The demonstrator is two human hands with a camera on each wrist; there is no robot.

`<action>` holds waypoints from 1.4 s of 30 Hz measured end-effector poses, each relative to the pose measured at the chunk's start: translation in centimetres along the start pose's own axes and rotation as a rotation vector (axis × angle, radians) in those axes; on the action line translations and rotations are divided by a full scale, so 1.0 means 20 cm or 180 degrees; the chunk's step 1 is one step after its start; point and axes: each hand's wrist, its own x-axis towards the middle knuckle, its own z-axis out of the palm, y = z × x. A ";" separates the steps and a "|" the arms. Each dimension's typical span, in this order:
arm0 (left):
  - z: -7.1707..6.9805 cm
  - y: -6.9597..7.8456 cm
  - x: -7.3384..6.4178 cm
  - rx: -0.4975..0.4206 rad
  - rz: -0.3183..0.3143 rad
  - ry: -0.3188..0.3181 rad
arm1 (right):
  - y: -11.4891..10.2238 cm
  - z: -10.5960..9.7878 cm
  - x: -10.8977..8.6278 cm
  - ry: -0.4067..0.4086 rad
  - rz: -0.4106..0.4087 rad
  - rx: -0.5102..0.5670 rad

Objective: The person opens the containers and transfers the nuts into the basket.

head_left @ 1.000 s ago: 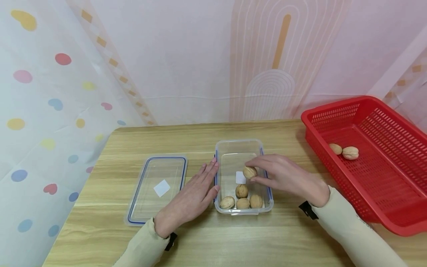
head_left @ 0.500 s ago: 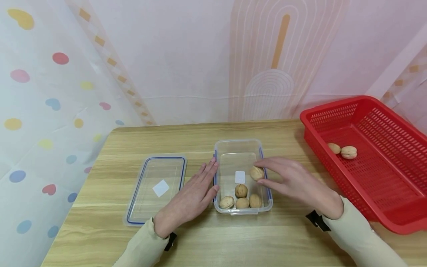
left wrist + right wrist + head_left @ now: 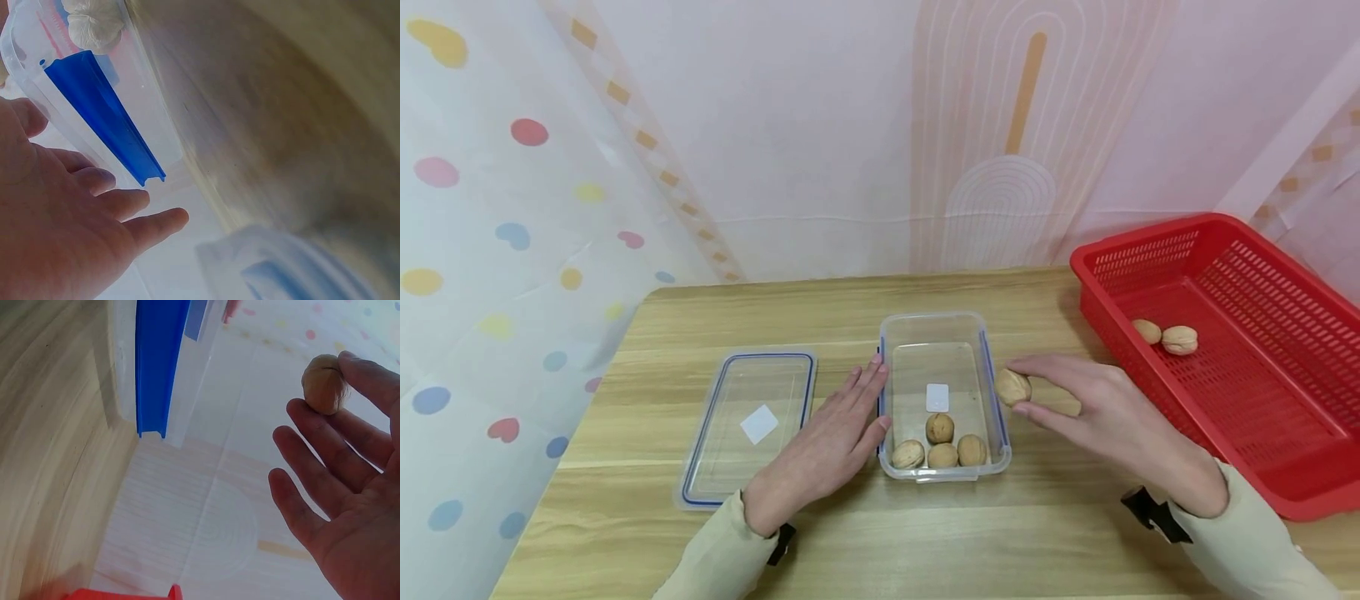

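Note:
Between its thumb and fingers my right hand (image 3: 1097, 408) pinches a walnut (image 3: 1012, 387), held just off the right edge of a clear plastic box (image 3: 955, 329). The right wrist view shows that walnut (image 3: 325, 384) at the fingertips, higher than the box's blue clip (image 3: 159, 369). My left hand (image 3: 823, 450) rests with straight fingers along the box's left side. In the left wrist view its fingers (image 3: 156, 228) lie beside another blue clip (image 3: 103, 115). Several walnuts (image 3: 942, 455) sit at the near end of the box, close to a small white square (image 3: 937, 398).
A clear lid (image 3: 752, 375) with a blue seal lies left of the box, bearing a white square (image 3: 760, 424). At the right stands a red basket (image 3: 1232, 383) with two walnuts (image 3: 1180, 340) by its left wall. A patterned cloth (image 3: 820, 167) hangs behind the wooden table (image 3: 850, 550).
My right hand has moved right with the walnut, from over the box to just beyond its right edge. The left hand stays at the box's side.

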 end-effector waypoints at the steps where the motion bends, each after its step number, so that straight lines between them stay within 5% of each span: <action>1: 0.00 0.00 0.00 0.0001 -0.0001 -0.0003 | -0.01 -0.01 -0.01 -0.0007 0.0063 -0.0007; 15: 0.00 0.01 0.01 0.0004 -0.0055 -0.0042 | -0.05 -0.19 -0.11 0.0072 0.0518 -0.0223; 28: -0.01 0.01 0.00 0.0003 -0.0042 -0.0034 | -0.04 -0.32 -0.15 0.0246 0.0492 -0.0542; 36: 0.00 0.01 0.00 0.0001 -0.0062 -0.0031 | -0.02 -0.42 -0.21 0.0186 0.0756 -0.0892; 42: 0.00 0.01 0.00 -0.0020 -0.0062 0.0006 | 0.03 -0.50 -0.24 0.0309 0.0522 -0.0949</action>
